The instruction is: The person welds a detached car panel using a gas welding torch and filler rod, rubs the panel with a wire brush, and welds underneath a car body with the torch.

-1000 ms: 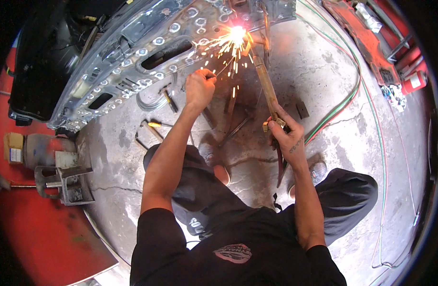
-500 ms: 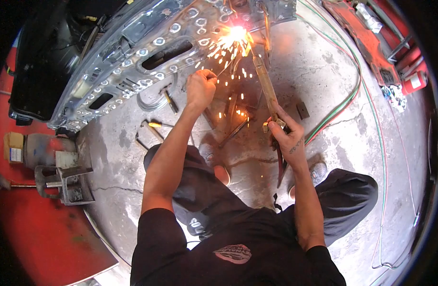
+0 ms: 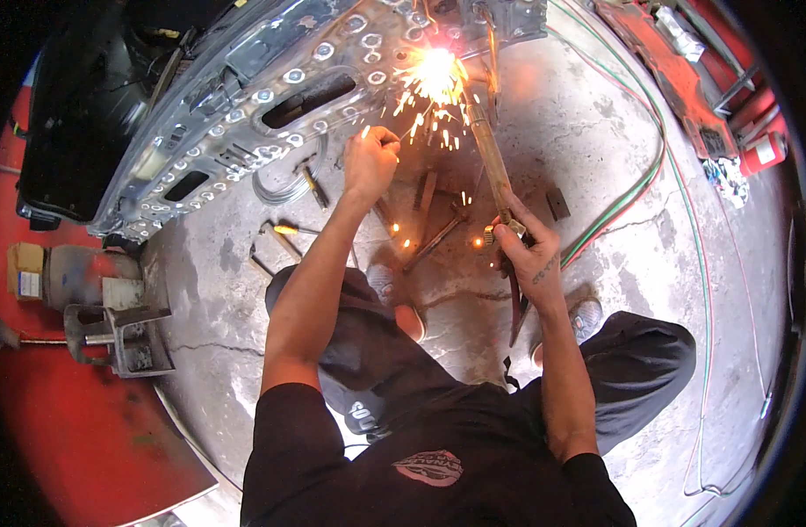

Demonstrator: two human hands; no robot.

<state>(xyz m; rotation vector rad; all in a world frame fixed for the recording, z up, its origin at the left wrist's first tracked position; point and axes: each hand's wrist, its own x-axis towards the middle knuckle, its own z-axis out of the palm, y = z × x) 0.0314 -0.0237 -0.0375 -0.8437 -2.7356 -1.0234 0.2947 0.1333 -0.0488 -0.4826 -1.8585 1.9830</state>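
Between your feet, glowing droplets (image 3: 407, 243) lie on the concrete floor (image 3: 473, 342), near your left shoe (image 3: 381, 281) and the loose dark trousers (image 3: 631, 369); one that bounced could scorch cloth or reach skin, as both your forearms are bare. Your right hand (image 3: 533, 250) is wrapped around the rear of the brass torch (image 3: 486, 145), close to its valve knob (image 3: 488, 234), with another bright speck just beside it. A slipping grip there could nudge the knob and upset the flame, or swing the tip off its spot. The green and red hoses (image 3: 627, 198) run across the floor to your right; a hot bit landing on them could burn through, and a snag could tug on the torch. Your left hand (image 3: 368, 164) is closed in a narrow pinch, seemingly on a thin rod (image 3: 403, 138), though sparks make its far end impossible to tell. Those bare fingers are near the spray, so heat travelling along the rod or a stray spark could make you flinch. Farther out, the torch tip meets white glare (image 3: 438, 75) at the edge of the perforated metal panel (image 3: 333, 53); lingering on one spot could overheat it and burn through or warp the sheet.
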